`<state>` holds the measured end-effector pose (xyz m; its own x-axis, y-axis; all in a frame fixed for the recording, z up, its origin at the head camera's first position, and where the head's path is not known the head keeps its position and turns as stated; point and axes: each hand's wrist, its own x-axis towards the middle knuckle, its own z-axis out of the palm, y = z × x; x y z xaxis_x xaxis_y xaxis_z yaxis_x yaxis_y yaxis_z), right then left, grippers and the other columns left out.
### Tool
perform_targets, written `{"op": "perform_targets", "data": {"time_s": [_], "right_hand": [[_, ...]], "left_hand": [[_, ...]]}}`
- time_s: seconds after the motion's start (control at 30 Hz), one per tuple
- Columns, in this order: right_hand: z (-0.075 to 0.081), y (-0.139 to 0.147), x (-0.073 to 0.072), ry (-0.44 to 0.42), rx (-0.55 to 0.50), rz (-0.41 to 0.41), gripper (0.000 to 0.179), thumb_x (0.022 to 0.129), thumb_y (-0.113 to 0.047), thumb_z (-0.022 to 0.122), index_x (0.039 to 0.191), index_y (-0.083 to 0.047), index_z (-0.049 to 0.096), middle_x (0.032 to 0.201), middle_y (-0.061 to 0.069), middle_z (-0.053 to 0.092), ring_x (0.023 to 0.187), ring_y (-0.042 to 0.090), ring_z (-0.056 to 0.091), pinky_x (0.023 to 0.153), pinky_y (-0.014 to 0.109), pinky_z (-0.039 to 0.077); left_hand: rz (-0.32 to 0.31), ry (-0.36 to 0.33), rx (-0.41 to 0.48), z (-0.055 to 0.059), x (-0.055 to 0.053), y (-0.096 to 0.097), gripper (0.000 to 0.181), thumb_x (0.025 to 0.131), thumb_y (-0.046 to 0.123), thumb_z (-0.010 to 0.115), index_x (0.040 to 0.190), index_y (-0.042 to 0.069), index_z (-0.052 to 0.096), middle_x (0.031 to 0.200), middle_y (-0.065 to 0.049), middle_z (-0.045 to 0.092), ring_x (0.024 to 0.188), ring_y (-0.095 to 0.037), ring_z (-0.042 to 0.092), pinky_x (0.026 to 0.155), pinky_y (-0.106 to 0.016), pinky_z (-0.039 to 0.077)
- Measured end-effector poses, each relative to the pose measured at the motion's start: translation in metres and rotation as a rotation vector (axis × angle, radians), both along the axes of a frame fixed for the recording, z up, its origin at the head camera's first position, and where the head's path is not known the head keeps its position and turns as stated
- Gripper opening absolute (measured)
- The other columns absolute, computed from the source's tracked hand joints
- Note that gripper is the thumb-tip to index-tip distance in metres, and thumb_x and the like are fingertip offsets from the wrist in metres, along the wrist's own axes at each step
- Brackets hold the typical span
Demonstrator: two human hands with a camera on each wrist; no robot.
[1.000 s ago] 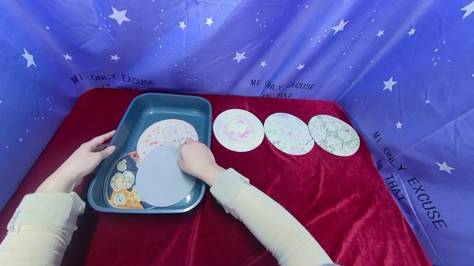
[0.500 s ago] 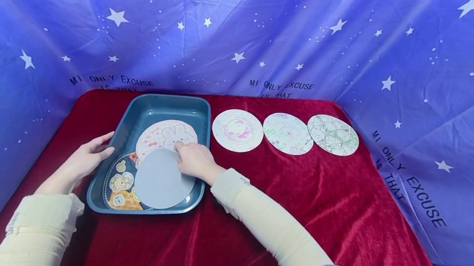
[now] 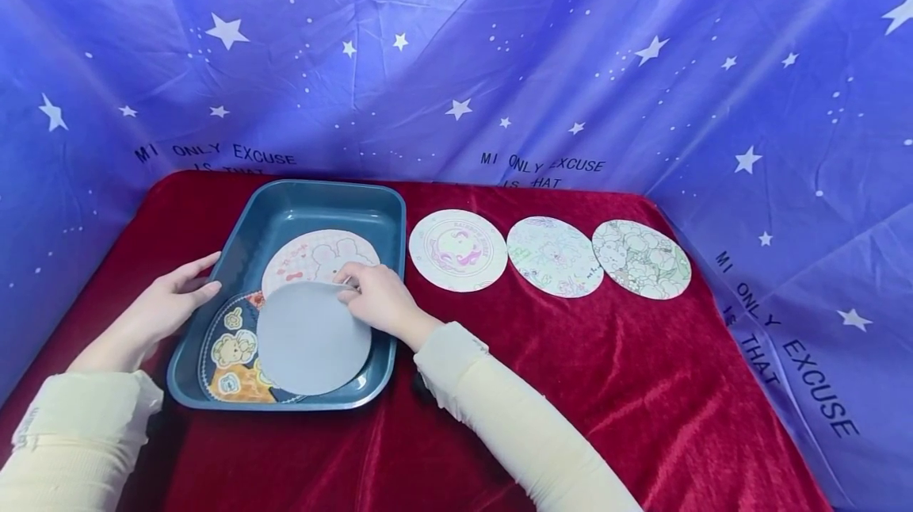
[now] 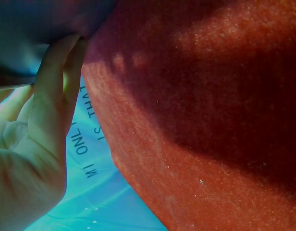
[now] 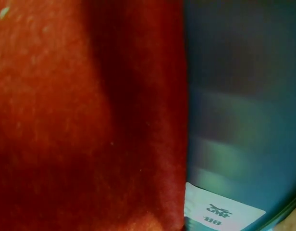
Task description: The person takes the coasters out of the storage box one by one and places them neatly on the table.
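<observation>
Head view: R hand (image 3: 381,298) pinches grey disc (image 3: 314,341) w/ its fingers at upper R edge; disc sits over near end of blue tray (image 3: 314,211), partly covering bunny disc (image 3: 299,254) & bear disc (image 3: 231,349). L hand (image 3: 167,302), fingers roughly straight, touches tray's L side. 3 printed discs (image 3: 555,257) on red-covered table (image 3: 542,385), R of tray.

plain grey disc (image 3: 314,341), edge pinched, over rectangular teal tray (image 3: 331,219) with rounded corners
</observation>
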<state>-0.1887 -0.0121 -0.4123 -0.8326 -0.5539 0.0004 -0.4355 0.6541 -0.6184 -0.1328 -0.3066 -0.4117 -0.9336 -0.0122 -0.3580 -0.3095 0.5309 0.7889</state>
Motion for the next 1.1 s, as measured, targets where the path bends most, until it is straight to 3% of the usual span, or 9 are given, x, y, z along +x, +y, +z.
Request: {"op": "perform_targets", "data": {"time_s": [0.23,0.37,0.6,0.87,1.1], "right_hand": [[-0.001,0.004,-0.002,-0.06,-0.214,-0.059,0.014,0.093,-0.013,0.067,0.107,-0.011,0.073,0.092,0.002,0.075,0.073,0.005,0.061,0.067,0.014,0.049],[-0.003,0.004,-0.002,-0.094,-0.318,-0.092,0.012,0.092,-0.011,0.069,0.103,-0.008,0.073,0.095,0.005,0.077,0.076,0.004,0.064,0.07,0.014,0.051],[-0.005,0.006,-0.003,-0.186,-0.493,-0.157,0.013,0.091,-0.006,0.07,0.103,-0.001,0.072,0.101,0.015,0.076,0.09,0.02,0.074,0.074,0.017,0.057],[-0.006,0.01,-0.003,-0.221,-0.632,-0.212,0.019,0.09,-0.004,0.069,0.108,0.003,0.07,0.102,0.021,0.075,0.096,0.028,0.074,0.078,0.022,0.059],[-0.006,0.012,-0.003,-0.25,-0.73,-0.238,0.02,0.091,-0.002,0.068,0.109,0.006,0.068,0.102,0.025,0.073,0.089,0.022,0.073,0.077,0.02,0.057]], "left_hand": [[-0.002,0.009,-0.005,0.001,-0.001,0.0,0.071,0.106,0.038,0.04,0.159,0.012,0.0,0.149,-0.042,0.026,0.127,-0.059,0.044,0.1,-0.068,0.04],[-0.006,0.017,-0.008,0.001,-0.001,0.0,0.071,0.106,0.037,0.039,0.159,0.011,0.0,0.149,-0.043,0.026,0.126,-0.059,0.044,0.1,-0.067,0.041],[-0.01,0.016,-0.004,0.0,0.001,0.0,0.071,0.106,0.038,0.039,0.159,0.012,-0.001,0.149,-0.042,0.026,0.126,-0.059,0.044,0.099,-0.068,0.041],[-0.002,0.007,-0.012,0.001,0.0,0.001,0.073,0.106,0.041,0.039,0.159,0.013,-0.002,0.15,-0.042,0.024,0.128,-0.06,0.04,0.1,-0.069,0.039],[-0.003,0.002,-0.03,0.002,0.001,0.002,0.072,0.106,0.04,0.039,0.159,0.013,-0.002,0.149,-0.043,0.025,0.127,-0.06,0.042,0.099,-0.069,0.04]]}}
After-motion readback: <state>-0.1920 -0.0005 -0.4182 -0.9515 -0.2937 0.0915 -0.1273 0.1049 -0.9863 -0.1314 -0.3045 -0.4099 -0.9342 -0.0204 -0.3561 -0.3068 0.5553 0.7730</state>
